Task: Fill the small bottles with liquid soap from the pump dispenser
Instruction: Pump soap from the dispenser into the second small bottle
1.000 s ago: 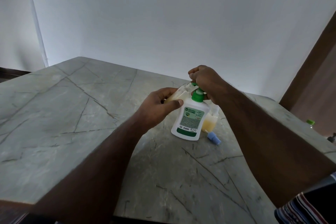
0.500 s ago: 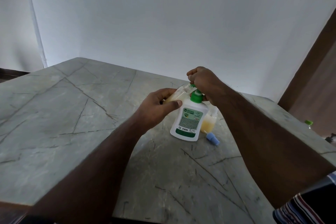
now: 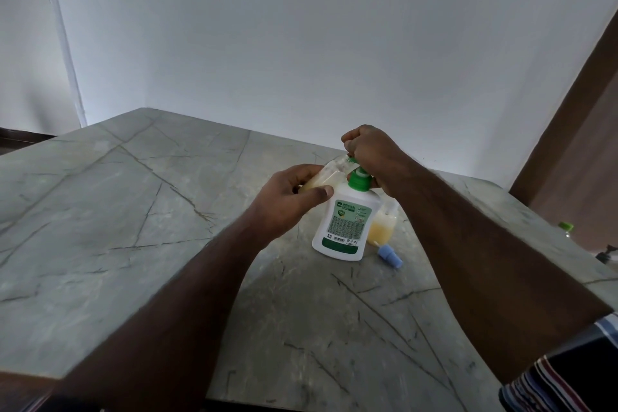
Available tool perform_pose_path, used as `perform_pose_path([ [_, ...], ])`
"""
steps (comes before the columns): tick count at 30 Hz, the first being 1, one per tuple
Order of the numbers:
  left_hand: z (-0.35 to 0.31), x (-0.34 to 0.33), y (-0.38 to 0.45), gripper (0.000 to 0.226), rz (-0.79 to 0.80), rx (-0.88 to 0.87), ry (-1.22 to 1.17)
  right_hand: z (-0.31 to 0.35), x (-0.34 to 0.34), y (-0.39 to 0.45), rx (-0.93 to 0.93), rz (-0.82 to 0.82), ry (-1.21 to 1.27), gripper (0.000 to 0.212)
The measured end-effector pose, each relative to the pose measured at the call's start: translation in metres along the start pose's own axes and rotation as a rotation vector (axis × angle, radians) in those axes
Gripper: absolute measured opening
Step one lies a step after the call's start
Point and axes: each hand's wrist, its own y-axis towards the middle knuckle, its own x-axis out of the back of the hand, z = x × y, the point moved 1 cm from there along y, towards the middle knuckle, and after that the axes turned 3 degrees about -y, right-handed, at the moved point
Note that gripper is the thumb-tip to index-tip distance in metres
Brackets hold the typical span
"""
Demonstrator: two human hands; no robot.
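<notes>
Green pump (image 3: 358, 177) under right hand (image 3: 371, 152), fingers curled round it. Left hand (image 3: 291, 197) grips bottle (image 3: 326, 174), tilted, mouth up-right at spout. Dispenser (image 3: 346, 227) upright on table (image 3: 133, 211).

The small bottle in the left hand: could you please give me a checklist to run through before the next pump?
1. Left hand grips the small bottle: ok.
2. Bottle mouth at the nozzle: cannot tell, the right hand hides it.
3. Right hand on the pump head: ok.
4. Pump dispenser upright on the table: ok.
5. Room left in the bottle: ok, partly filled.
6. Blue cap off, lying nearby: ok.
</notes>
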Motion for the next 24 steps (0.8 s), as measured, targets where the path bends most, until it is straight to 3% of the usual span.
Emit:
perform_pose_path([
  [24, -0.0012, 0.0003, -0.0009, 0.020, 0.009, -0.007, -0.001, -0.0045, -0.0023, 0.0040, -0.012, -0.006, -0.030, 0.026],
])
